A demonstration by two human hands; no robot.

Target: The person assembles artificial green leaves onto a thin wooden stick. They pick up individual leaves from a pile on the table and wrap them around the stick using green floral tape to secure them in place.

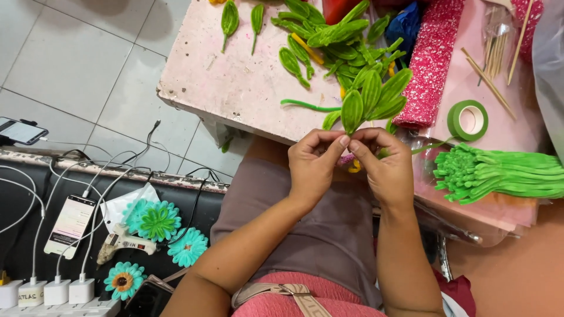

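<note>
Both hands meet in front of the pale pink table (235, 88), over my lap. My left hand (313, 167) and my right hand (385, 167) pinch the base of a cluster of green fuzzy leaves (370, 100), fingertips touching. The cluster fans upward over the table edge, with a bit of yellow and pink showing between my palms. A thin green strip runs from my right hand toward a roll of green tape (467, 120).
Loose green leaves (329, 41) lie scattered on the table, next to a pink glittery foam roll (429, 64), wooden skewers (493, 53) and a bundle of green stems (499, 173). Lower left: a glue gun (123, 242), teal flowers (154, 221), a phone (69, 226), chargers and cables.
</note>
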